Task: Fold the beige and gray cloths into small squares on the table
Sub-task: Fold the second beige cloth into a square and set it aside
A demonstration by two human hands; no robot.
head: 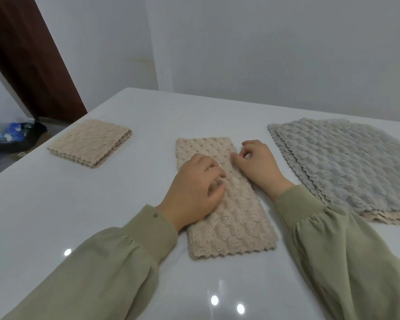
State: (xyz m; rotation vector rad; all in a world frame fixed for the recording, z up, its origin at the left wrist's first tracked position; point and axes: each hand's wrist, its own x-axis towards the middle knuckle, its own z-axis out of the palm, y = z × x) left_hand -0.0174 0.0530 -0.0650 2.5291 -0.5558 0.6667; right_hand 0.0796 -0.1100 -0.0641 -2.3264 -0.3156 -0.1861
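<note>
A beige cloth lies in front of me on the white table, folded into a long strip running away from me. My left hand rests flat on the strip's left middle, fingers curled onto the fabric. My right hand touches the strip's right edge near the far end, thumb and fingers pinched at the fabric. A stack of folded beige squares sits at the far left. To the right lies a pile of unfolded gray cloths with a beige one showing underneath.
The table's left edge runs diagonally past the folded stack. Beyond it on the floor lie a dark bag and blue plastic items. A brown door and white walls stand behind.
</note>
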